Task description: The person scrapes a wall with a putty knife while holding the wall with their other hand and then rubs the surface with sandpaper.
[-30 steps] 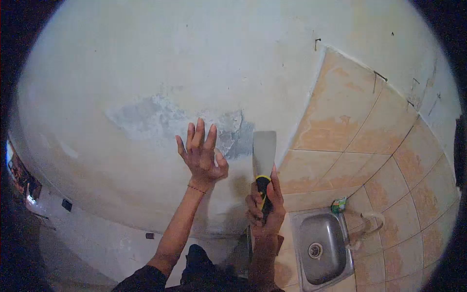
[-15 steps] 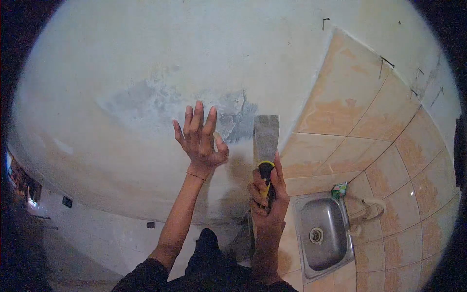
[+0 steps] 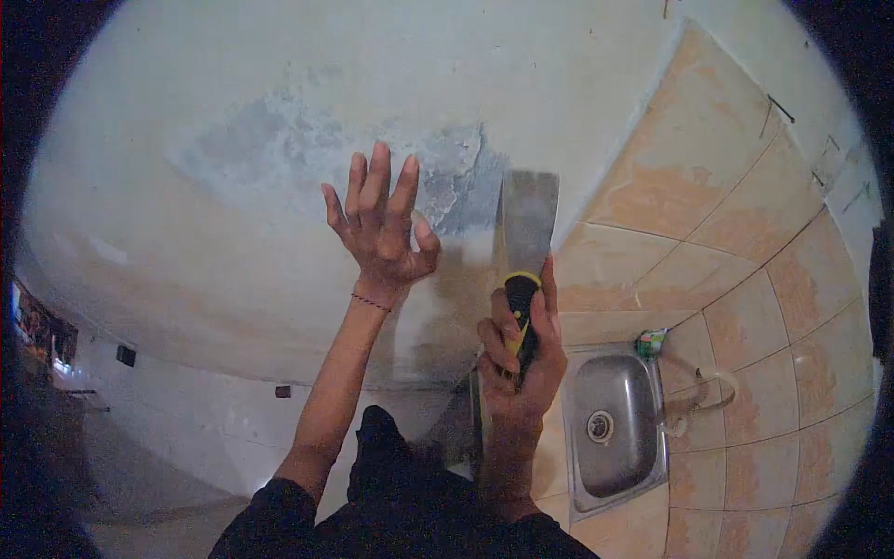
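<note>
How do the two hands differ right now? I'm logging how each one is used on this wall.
The left hand is open with fingers spread, flat against the painted wall; the right hand is closed around the scraper. The left hand holds nothing and sits higher, beside the bare grey patch; the right is lower, above the sink. Both are bare and point upward.

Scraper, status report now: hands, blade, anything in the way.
Right hand gripping black-and-yellow-handled metal scraper, blade up beside grey bare patch. Left hand open, fingers spread at wall. Steel sink below right, clear of blade.
</note>
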`<state>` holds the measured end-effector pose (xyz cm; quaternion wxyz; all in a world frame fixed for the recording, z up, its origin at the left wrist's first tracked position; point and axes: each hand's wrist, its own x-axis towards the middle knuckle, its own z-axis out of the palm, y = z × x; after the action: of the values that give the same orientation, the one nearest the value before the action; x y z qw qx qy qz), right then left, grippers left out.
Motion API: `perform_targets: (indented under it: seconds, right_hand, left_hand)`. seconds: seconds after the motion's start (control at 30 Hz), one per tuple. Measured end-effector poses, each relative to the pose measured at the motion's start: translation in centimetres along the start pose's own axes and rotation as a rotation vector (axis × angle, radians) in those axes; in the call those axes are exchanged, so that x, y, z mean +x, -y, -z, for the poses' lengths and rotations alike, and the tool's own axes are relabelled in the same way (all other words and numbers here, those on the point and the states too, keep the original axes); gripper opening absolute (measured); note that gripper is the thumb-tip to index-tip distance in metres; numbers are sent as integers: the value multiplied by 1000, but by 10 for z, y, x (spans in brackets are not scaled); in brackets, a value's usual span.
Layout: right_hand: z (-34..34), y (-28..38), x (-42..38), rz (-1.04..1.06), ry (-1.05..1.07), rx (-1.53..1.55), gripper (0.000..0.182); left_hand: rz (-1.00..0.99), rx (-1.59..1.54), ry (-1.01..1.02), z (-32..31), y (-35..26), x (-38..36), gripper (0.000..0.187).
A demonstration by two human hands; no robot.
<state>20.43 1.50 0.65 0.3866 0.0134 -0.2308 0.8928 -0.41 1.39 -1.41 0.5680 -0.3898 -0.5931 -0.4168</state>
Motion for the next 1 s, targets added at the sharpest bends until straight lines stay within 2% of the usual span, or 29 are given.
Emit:
perform_targets:
  seconds: [0.13,0.23,0.43,0.53,0.63,0.83,0.93,1.0]
  right_hand:
    - [3,-1,-2,-14,38,114,49]
    - [-2,-2,-4,-1,-11,58,49]
    - [4,-10,-2,43,34,-15,50]
    - [2,-16,-4,46,-52,-15,51]
    - [3,-14,-4,57,24,-38,51]
    - [14,-14,-4,13,19,123,48]
    - [13,-7,6,-43,-15,202,57]
    - [13,-6,4,-23,3,142,49]
  left_hand:
    - [6,-10,11,0,0,-1,53]
    - [16,-14,19,2,-1,-4,53]
    - [14,0,30,2,1,-1,52]
    - [22,2,43,4,0,-3,52]
    - [20,1,32,1,1,-1,52]
    - [19,-12,37,3,0,0,53]
    - [24,13,28,2,-1,0,53]
    - [18,19,45,3,1,-2,54]
